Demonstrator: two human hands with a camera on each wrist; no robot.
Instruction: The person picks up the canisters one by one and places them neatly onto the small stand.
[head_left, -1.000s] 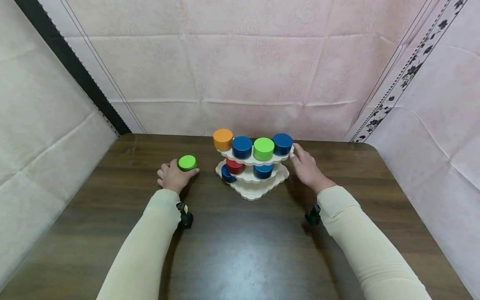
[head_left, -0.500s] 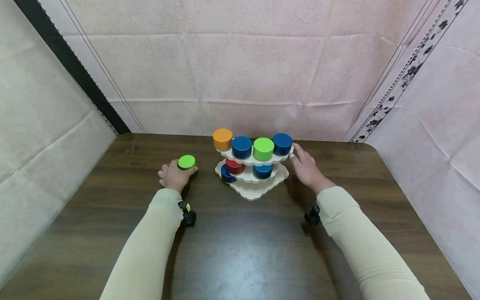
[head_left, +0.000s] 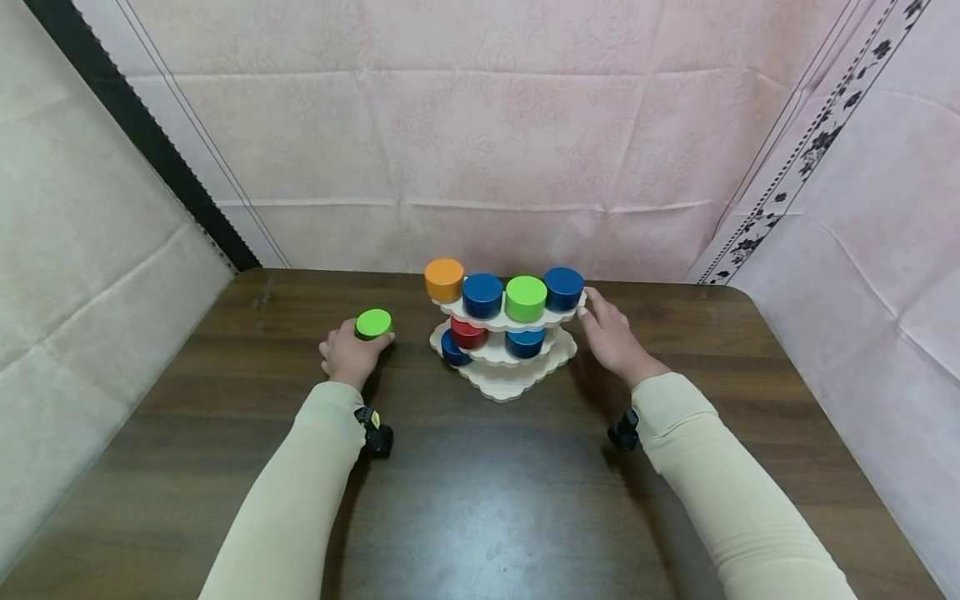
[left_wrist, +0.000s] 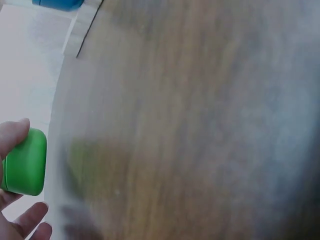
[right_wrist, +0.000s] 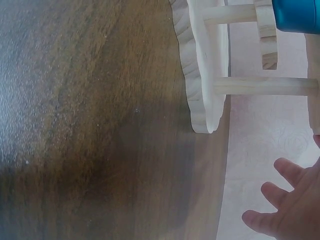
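Observation:
A short bright green cylinder (head_left: 373,324) is pinched between the thumb and fingers of my left hand (head_left: 349,354), left of the stand and above the table. The left wrist view shows the same green cylinder (left_wrist: 26,162) with rounded edges. A white tiered stand (head_left: 504,385) with scalloped edges stands at the table's far middle. Its top tier bears an orange cylinder (head_left: 444,281), two blue ones and another green cylinder (head_left: 525,299). My right hand (head_left: 617,342) is at the top tier's right edge, fingers extended; contact there is hard to make out.
Lower on the stand sit a red cylinder (head_left: 468,334) and two blue ones. Wooden posts (right_wrist: 270,86) join the tiers. The brown table (head_left: 480,500) ends at a pale cloth backdrop (head_left: 480,150) behind the stand.
Over the last second my left hand shifts very slightly with the green cylinder still in its grip. The right hand and the stand stay in place.

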